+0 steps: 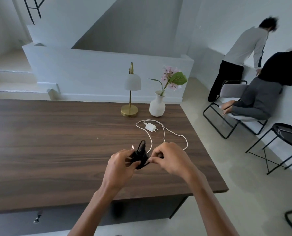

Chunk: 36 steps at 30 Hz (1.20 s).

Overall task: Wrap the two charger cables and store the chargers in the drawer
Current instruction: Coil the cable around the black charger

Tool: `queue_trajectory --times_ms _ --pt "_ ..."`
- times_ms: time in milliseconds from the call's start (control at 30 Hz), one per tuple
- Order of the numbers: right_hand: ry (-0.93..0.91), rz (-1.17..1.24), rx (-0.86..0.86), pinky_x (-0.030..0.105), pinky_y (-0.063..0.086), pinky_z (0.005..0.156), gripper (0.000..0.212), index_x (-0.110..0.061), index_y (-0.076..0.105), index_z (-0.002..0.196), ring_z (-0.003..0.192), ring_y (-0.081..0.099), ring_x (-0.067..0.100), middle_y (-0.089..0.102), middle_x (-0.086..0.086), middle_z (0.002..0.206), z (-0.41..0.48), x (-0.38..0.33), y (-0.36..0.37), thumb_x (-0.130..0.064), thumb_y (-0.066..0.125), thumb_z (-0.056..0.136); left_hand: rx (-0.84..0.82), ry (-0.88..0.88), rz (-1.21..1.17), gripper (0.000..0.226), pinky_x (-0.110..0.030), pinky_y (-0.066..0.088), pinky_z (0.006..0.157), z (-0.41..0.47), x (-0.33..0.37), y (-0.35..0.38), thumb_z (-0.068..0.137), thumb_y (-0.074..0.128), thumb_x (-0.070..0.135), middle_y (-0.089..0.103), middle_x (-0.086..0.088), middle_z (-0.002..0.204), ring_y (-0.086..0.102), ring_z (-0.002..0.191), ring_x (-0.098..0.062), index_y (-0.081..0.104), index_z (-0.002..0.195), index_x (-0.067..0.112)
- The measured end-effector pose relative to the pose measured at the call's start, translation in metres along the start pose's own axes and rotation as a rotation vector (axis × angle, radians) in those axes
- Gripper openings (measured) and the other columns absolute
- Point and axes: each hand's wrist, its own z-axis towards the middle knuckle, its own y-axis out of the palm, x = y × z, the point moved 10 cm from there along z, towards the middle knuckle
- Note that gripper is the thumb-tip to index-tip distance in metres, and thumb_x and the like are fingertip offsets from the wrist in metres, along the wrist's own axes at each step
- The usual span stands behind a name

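Observation:
A black charger [140,157] with its cable bundled around it is held above the wooden table [56,142]. My left hand [120,165] grips the bundle from the left. My right hand [169,158] pinches the black cable at the bundle's right side. The cable's small plug tip [133,147] sticks up beside a loop. Farther back lies a white charger [151,127] flat on the table, its white cable [164,135] spread loose in wide curves that run behind my right hand.
A gold lamp with a white shade [130,99] and a white vase with pink flowers [157,106] stand at the table's back. A dark drawer front [39,217] shows under the near edge. Two people, a chair [226,108] and a black side table [288,138] are at right.

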Motion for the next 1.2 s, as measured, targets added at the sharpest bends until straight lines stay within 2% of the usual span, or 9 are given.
queue_trajectory --times_ms 67,200,400,533,633,800,900,1033,1200 --pt "-0.019 0.015 -0.025 0.034 0.054 0.069 0.014 -0.026 0.078 0.084 0.073 0.063 0.007 0.066 -0.011 0.069 -0.002 -0.001 -0.004 -0.040 0.075 0.084 -0.012 0.013 0.026 0.026 -0.031 0.063 0.074 -0.005 0.003 0.003 0.080 0.080 0.015 0.076 0.009 0.090 0.072 0.081 -0.004 0.076 0.103 0.026" --pt "-0.060 0.089 -0.065 0.036 0.056 0.073 0.008 -0.026 0.077 0.081 0.060 0.059 0.001 0.066 -0.009 0.063 -0.004 0.003 -0.011 -0.034 0.077 0.084 -0.030 0.010 0.055 0.031 -0.029 0.062 0.078 -0.015 0.002 0.006 0.081 0.079 0.015 0.071 0.014 0.095 0.069 0.088 -0.005 0.074 0.109 0.027" --pt "-0.060 0.444 -0.108 0.015 0.052 0.064 0.011 -0.012 0.078 0.085 0.067 0.070 0.005 0.079 0.006 0.073 0.006 0.010 -0.017 -0.021 0.074 0.090 -0.040 -0.002 0.033 0.036 -0.018 0.059 0.077 -0.024 -0.012 -0.002 0.080 0.080 0.009 0.070 0.012 0.098 0.069 0.088 -0.003 0.073 0.112 0.023" --pt "-0.010 0.753 -0.087 0.028 0.061 0.072 0.014 -0.001 0.076 0.093 0.082 0.077 0.019 0.079 0.018 0.084 0.019 0.014 -0.001 -0.015 0.074 0.090 -0.036 0.005 0.006 0.036 -0.007 0.054 0.076 -0.020 -0.018 -0.006 0.081 0.080 0.009 0.066 0.018 0.096 0.065 0.096 0.001 0.073 0.112 0.023" --pt "0.000 0.920 -0.047 0.029 0.063 0.074 0.017 0.004 0.074 0.098 0.083 0.075 0.019 0.078 0.021 0.088 0.033 0.016 0.009 -0.011 0.071 0.091 -0.031 0.019 -0.014 0.034 -0.011 0.057 0.077 -0.013 -0.026 -0.007 0.082 0.079 0.008 0.068 0.011 0.098 0.066 0.096 -0.002 0.072 0.113 0.022" --pt "0.118 1.145 0.050 0.026 0.061 0.058 0.023 -0.003 0.076 0.092 0.073 0.076 0.020 0.073 0.009 0.074 0.061 0.032 0.034 -0.025 0.072 0.084 0.007 0.066 0.053 0.039 -0.031 0.061 0.083 0.003 -0.050 -0.006 0.087 0.073 0.012 0.066 0.007 0.112 0.071 0.099 -0.013 0.065 0.125 0.012" --pt "0.183 1.219 0.049 0.028 0.061 0.053 0.019 -0.009 0.073 0.089 0.072 0.077 0.025 0.073 0.006 0.081 0.083 0.036 0.058 -0.027 0.068 0.088 0.011 0.108 0.113 0.043 -0.036 0.060 0.078 0.015 -0.063 -0.002 0.087 0.070 0.014 0.065 0.004 0.117 0.073 0.096 -0.020 0.060 0.129 0.012" --pt "0.251 1.191 0.010 0.026 0.058 0.049 0.020 -0.009 0.073 0.099 0.071 0.074 0.026 0.077 0.006 0.086 0.114 0.037 0.088 -0.025 0.060 0.098 -0.015 0.168 0.143 0.047 -0.027 0.057 0.071 0.035 -0.077 -0.002 0.083 0.060 0.027 0.063 0.012 0.117 0.070 0.092 -0.009 0.056 0.130 0.022" --pt "0.264 1.177 -0.010 0.021 0.043 0.041 0.021 -0.005 0.067 0.113 0.057 0.063 0.021 0.069 0.009 0.070 0.154 0.039 0.115 -0.018 0.062 0.097 -0.015 0.202 0.217 0.039 -0.018 0.054 0.085 0.058 -0.114 0.002 0.081 0.071 0.012 0.072 0.005 0.119 0.070 0.107 -0.012 0.071 0.119 0.018"
